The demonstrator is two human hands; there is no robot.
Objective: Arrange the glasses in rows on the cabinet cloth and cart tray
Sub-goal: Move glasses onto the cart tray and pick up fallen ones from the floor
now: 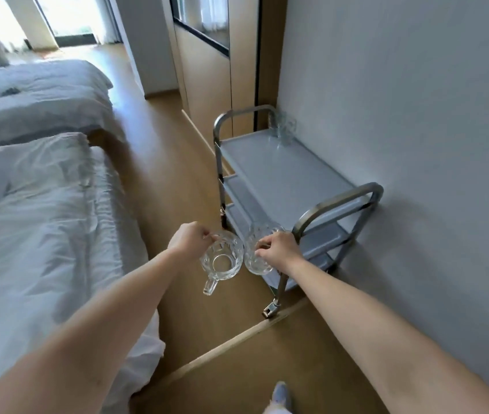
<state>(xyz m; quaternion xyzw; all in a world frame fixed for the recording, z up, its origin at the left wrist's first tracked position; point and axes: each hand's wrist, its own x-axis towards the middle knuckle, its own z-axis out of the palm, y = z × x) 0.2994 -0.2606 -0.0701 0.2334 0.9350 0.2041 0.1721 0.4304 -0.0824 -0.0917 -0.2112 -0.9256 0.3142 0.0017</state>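
We stand between bed (43, 219) and cart (297, 186); top tray (282, 174) mostly bare, glasses on cart (283, 130) clustered at far corner by wall. We carry two mugs mid-air, short of tray. Risk, as we judge: mugs nearly touch, could clink or chip; rim pinch could slip. Left hand (191, 242) pinches left mug (221, 261) at rim, handle toward us. Right hand (277, 252) grips right mug (259, 251) likewise. Both arms extended.

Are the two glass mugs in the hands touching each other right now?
Cannot tell. In the head view the left-hand mug and right-hand mug sit rim to rim, but clear glass hides any gap.
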